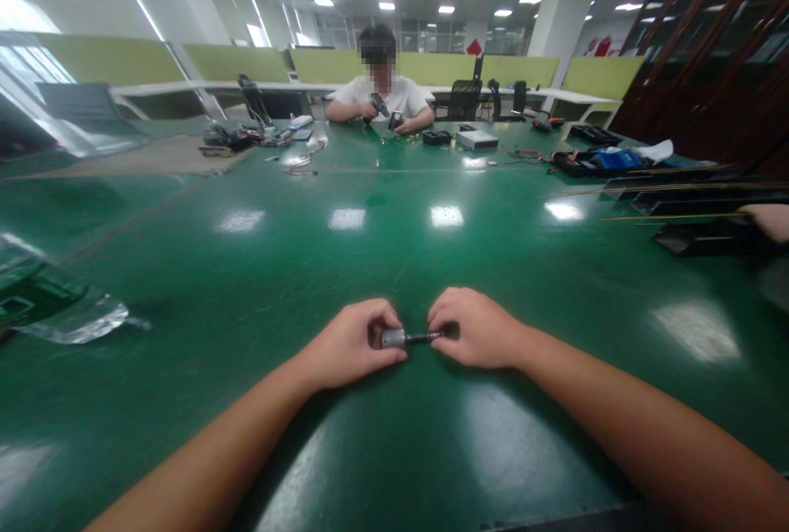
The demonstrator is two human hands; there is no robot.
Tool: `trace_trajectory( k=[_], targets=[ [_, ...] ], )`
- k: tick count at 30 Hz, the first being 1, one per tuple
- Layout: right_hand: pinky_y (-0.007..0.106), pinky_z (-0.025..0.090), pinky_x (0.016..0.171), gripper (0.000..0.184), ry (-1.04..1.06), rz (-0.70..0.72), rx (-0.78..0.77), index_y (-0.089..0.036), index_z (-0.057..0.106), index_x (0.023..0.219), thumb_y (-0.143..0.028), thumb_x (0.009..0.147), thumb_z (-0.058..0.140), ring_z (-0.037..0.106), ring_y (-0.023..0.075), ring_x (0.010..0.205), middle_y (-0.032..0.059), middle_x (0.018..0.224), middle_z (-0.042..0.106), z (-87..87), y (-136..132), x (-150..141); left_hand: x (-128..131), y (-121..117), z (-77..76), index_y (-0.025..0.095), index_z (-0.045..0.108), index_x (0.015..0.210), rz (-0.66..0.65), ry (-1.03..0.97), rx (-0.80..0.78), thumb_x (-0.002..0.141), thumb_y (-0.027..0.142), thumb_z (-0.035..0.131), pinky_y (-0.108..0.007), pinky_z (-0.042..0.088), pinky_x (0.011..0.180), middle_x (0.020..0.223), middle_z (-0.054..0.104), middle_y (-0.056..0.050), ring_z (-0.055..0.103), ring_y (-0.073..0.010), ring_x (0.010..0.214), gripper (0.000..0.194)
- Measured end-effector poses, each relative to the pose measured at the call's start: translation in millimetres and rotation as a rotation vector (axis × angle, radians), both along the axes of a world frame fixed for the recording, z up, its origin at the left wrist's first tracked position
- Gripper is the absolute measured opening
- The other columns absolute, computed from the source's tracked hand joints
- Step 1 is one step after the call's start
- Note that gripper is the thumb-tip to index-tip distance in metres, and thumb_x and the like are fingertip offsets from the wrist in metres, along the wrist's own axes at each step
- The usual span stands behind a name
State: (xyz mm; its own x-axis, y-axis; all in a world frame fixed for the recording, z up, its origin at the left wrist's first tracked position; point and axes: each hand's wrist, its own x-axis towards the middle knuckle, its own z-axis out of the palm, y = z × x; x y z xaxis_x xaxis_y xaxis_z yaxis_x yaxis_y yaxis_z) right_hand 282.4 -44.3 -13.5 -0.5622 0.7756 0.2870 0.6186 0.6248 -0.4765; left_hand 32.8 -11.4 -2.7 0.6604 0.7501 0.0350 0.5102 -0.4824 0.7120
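My left grip (348, 347) pinches a silver cylinder (393, 339), my right grip (477, 330) the end of the dark shaft (417, 338) extending from it. Both sit between my grips, the green worktop (394, 261) beneath.

Silver-grey cylinder (393, 339) with dark shaft (417, 338), green tabletop (382, 256), white shirt (408, 90), yellow-green partitions (231, 63)
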Motion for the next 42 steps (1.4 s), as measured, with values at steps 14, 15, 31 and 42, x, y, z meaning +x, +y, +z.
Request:
trace_trajectory(
  k=[14, 15, 31, 42],
  targets=[
    [0.035, 0.051, 0.091, 0.009, 0.019, 0.016, -0.026, -0.019, 0.077, 0.085, -0.019, 0.077, 0.074, 0.066, 0.0203, 0.095, 0.0036, 0.096, 0.076, 0.9, 2, 5, 1, -1, 1.5, 0.016, 0.065, 0.088, 0.011, 0.005, -0.003, 0.073, 0.028, 0.079, -0.026, 0.045, 0.062, 0.080, 0.064, -0.001, 0.060, -0.0166, 0.069, 0.024],
    [0.035, 0.051, 0.091, 0.009, 0.017, 0.017, -0.027, -0.019, 0.077, 0.085, -0.019, 0.077, 0.074, 0.066, 0.0204, 0.095, 0.0037, 0.096, 0.076, 1.3, 2, 5, 1, -1, 1.3, 0.016, 0.065, 0.088, 0.010, 0.006, 0.000, 0.073, 0.028, 0.080, -0.026, 0.045, 0.062, 0.081, 0.064, -0.001, 0.059, -0.0166, 0.069, 0.024],
    [0.036, 0.050, 0.096, 0.011, -0.115, 0.017, -0.097, -0.021, 0.080, 0.087, -0.020, 0.078, 0.074, 0.066, 0.0217, 0.101, 0.0050, 0.105, 0.075, 16.1, 4, 15, 0, -1, 0.1, 0.016, 0.065, 0.087, 0.003, 0.005, 0.006, 0.073, 0.028, 0.080, -0.026, 0.044, 0.062, 0.080, 0.064, -0.001, 0.059, -0.0160, 0.069, 0.024],
    [0.036, 0.051, 0.093, 0.011, -0.053, 0.025, -0.053, -0.020, 0.079, 0.090, -0.021, 0.081, 0.073, 0.065, 0.0216, 0.101, 0.0058, 0.105, 0.075, 7.2, 3, 7, 1, -1, -0.8, 0.016, 0.064, 0.087, -0.001, -0.006, 0.009, 0.073, 0.028, 0.079, -0.025, 0.044, 0.062, 0.080, 0.064, 0.000, 0.058, -0.0152, 0.069, 0.023]
  ],
)
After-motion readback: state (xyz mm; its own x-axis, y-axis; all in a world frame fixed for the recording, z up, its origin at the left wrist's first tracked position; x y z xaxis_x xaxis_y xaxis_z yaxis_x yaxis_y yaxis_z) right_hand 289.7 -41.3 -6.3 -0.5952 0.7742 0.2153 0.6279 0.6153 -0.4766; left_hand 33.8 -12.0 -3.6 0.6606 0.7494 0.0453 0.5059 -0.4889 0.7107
